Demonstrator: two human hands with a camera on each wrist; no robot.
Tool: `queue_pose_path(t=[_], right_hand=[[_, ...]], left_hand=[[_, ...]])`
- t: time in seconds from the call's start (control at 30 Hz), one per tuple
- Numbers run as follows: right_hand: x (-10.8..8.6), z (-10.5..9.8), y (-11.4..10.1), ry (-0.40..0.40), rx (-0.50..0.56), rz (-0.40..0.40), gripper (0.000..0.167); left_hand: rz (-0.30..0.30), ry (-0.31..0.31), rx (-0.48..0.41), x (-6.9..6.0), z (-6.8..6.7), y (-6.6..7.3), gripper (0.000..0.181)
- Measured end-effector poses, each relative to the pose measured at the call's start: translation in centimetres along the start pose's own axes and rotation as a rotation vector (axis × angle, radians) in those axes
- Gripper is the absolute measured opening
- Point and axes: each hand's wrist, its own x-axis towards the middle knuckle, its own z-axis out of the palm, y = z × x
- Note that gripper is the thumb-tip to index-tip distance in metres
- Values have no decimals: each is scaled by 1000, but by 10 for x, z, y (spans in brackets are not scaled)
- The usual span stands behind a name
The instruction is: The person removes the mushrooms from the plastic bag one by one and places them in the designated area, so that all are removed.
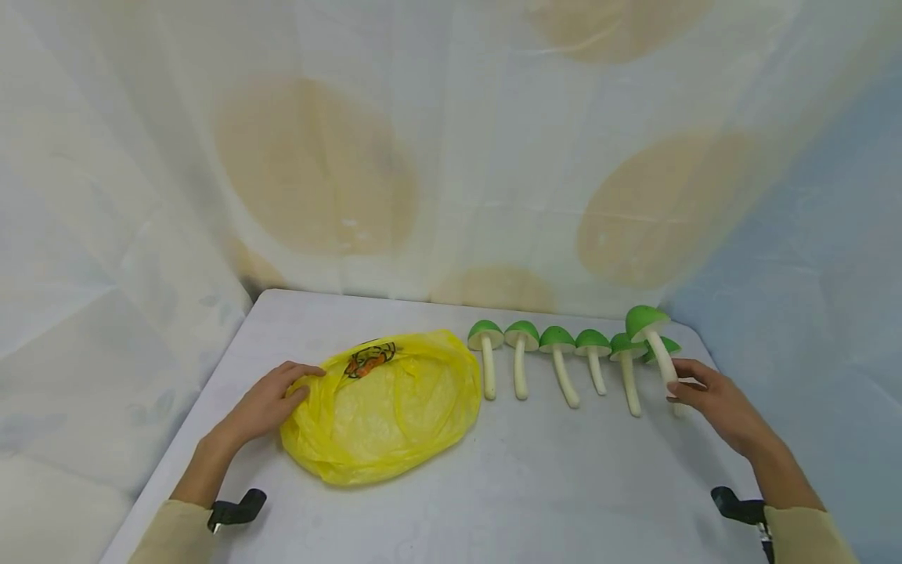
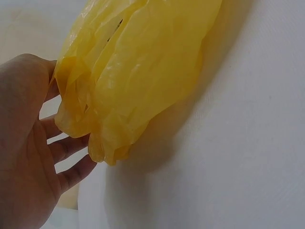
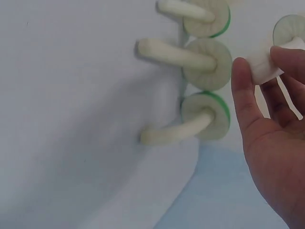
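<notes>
A yellow plastic bag [image 1: 319, 450] lies on the table with its mouth spread wide. My left hand [image 1: 273, 398] holds the bag's left edge between thumb and fingers; in the left wrist view, the film bunches at the fingertips. At the far right, my right hand [image 1: 720, 407] pinches the pale stem of a green-capped toy mushroom [image 1: 662, 359] and keeps it raised, tilted, cap up and to the left. Behind it, another mushroom [image 1: 669, 346] is partly hidden. More of the same mushrooms [image 1: 557, 338] lie in a row, stems pointing toward me.
A white table [image 1: 521, 493] carries everything. Its back edge meets a hanging curtain [image 1: 451, 157] with tan round patches, and pale sheets [image 1: 831, 313] close in both sides. The mushroom row begins right beside the bag's right edge.
</notes>
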Motion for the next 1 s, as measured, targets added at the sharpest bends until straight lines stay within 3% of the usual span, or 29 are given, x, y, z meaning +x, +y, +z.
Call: queue_pose_path(t=[0.2, 0.37, 0.57, 0.73, 1.0], right_hand=[[-5, -6, 16, 45, 39, 52, 67], [-8, -5, 36, 162, 112, 62, 72], [-7, -8, 49, 293, 125, 117, 68], [-5, -11, 58, 314, 138, 181, 67], [-3, -17, 80, 278, 176, 312, 68]], left_hand=[[-12, -7, 4, 1, 1, -2, 29], [-12, -12, 3, 2, 3, -3, 30], [-2, 1, 5, 1, 1, 0, 29], [-4, 3, 2, 0, -1, 3, 29], [-9, -3, 15, 0, -3, 6, 29]])
